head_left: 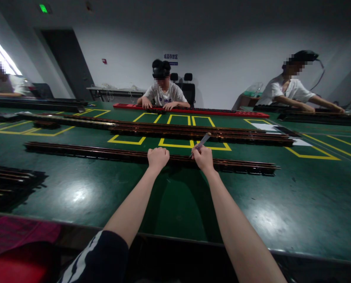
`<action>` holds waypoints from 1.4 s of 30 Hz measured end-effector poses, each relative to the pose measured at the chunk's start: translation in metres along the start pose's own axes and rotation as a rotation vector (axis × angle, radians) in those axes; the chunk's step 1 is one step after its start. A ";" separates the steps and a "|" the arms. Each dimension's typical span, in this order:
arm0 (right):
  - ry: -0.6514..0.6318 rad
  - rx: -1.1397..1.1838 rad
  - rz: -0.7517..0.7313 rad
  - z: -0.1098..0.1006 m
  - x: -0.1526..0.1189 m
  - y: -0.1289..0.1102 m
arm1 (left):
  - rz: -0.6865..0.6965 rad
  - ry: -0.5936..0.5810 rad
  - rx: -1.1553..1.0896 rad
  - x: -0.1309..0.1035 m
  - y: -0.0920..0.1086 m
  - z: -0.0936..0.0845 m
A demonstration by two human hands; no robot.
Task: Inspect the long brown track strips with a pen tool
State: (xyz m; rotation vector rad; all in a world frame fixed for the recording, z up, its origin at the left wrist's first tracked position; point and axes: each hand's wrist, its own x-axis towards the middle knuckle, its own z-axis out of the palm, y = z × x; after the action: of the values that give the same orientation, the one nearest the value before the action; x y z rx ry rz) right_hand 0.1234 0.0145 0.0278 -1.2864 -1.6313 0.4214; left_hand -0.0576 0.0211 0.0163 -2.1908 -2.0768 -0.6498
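Across the green table in front of me lies a long dark strip [240,163] with thin coppery edges. My left hand [158,159] is closed on this strip near its middle; its fingertips are hidden behind the knuckles. A little further right, my right hand [204,158] grips a slim grey pen-like tool [203,141]. The tool slants, its upper end leaning up and to the right, and its lower end is down at the strip. Whether that lower end touches the strip, I cannot tell.
Beyond my hands lies a bundle of similar strips [175,127] across yellow tape outlines. Another stack [10,184] sits at the left. A person [165,92] opposite works at a red bar [222,112]; others sit at both sides. White papers [265,126] lie right.
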 end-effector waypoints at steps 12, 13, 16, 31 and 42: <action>0.011 -0.002 -0.016 0.001 0.000 0.001 | 0.002 0.012 -0.006 0.001 -0.001 0.002; 0.010 -0.005 -0.014 0.001 0.000 0.001 | 0.001 0.010 -0.001 0.001 -0.001 0.002; 0.003 -0.005 -0.010 0.001 0.000 0.003 | -0.008 -0.001 0.016 0.001 0.000 0.001; 0.009 0.013 -0.009 0.002 0.001 0.004 | 0.009 0.022 0.010 0.001 -0.003 0.004; -0.003 0.058 0.007 0.001 0.001 0.006 | -0.007 0.002 -0.011 -0.001 0.001 -0.001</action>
State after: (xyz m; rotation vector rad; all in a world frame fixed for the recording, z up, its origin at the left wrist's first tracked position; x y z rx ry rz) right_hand 0.1259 0.0181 0.0232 -1.2489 -1.6058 0.4724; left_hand -0.0572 0.0202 0.0171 -2.1887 -2.0860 -0.6660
